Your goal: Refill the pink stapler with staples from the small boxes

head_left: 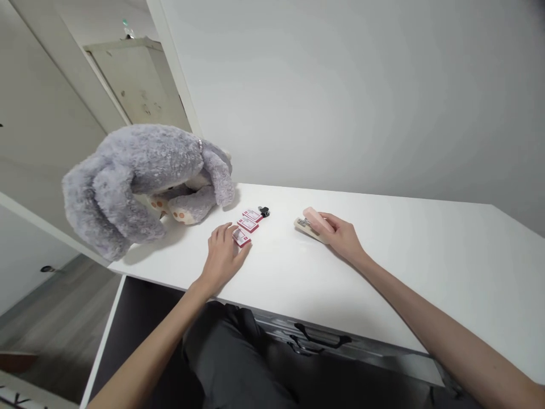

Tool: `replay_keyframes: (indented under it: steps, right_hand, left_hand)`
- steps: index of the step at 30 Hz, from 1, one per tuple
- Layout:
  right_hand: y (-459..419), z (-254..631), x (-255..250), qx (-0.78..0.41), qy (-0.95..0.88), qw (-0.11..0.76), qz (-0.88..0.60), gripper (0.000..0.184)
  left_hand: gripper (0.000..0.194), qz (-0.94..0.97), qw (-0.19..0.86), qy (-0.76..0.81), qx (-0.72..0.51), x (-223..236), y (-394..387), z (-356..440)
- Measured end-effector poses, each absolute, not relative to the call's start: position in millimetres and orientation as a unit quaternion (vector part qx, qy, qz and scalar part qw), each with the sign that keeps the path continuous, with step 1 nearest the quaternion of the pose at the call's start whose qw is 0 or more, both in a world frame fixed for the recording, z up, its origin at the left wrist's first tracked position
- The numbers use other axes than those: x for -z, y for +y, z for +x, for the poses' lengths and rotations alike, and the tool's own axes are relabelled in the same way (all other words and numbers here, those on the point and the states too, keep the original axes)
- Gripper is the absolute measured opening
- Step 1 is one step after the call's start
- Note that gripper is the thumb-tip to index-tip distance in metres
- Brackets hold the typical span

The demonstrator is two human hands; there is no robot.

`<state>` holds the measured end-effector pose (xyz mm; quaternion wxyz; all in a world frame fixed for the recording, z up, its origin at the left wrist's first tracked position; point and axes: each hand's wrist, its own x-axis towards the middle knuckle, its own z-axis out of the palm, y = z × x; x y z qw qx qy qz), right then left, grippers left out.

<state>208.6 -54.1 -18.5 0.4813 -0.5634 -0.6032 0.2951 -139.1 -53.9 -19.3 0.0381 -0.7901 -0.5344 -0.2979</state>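
Observation:
Three small red-and-white boxes lie in a slanting row on the white table. My left hand (pixel 222 253) is at the nearest box (pixel 242 238), its thumb at one end and its index finger at the other; the remaining fingers are bent over the tabletop. Just beyond it are the middle box (pixel 248 225) and the far box (pixel 252 215). A black binder clip (pixel 264 212) sits beside the far one, perhaps with another small item. My right hand (pixel 343 236) is wrapped round the rear of a stapler (pixel 315 220) with a pink top and cream base. The stapler's front is spread apart.
A large grey-lilac plush toy (pixel 149 153) is slumped over the left end of the white table (pixel 383 284). A pale wall (pixel 340 102) rises behind the table. Below the front edge are drawers with black handles (pixel 321 338). A worn cabinet (pixel 140 85) stands at the back left.

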Motion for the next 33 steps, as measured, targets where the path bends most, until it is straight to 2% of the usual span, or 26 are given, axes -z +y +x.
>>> replay_keyframes:
  steps: [5,10,16,24,33]
  right_hand:
    - [-57.2,204.6,17.1,-0.287,-0.612,0.457,-0.577,0.039]
    - [-56.5,204.2,17.3,-0.278,-0.658,0.401,-0.574,0.035]
    - [-54.2,210.2,14.5,-0.342,-0.680,0.356,-0.542,0.050]
    - [-52.6,213.1,13.3,-0.354,-0.663,0.370,-0.546,0.040]
    - [-60.4,196.8,10.4,-0.364,-0.602,0.384,-0.598,0.047]
  left_hand:
    - [0.053,-0.793,-0.041,-0.537,0.283,24.0,-51.8,-140.5]
    - [0.056,-0.836,-0.093,-0.471,0.267,13.6,-64.1,-127.3]
    - [0.058,-0.882,-0.145,-0.380,0.239,7.9,-63.8,-77.7]
    - [0.062,-0.906,-0.181,-0.320,0.208,7.9,-41.2,-33.0]
    - [0.065,-0.906,-0.206,-0.301,0.215,6.6,-36.6,-35.4]
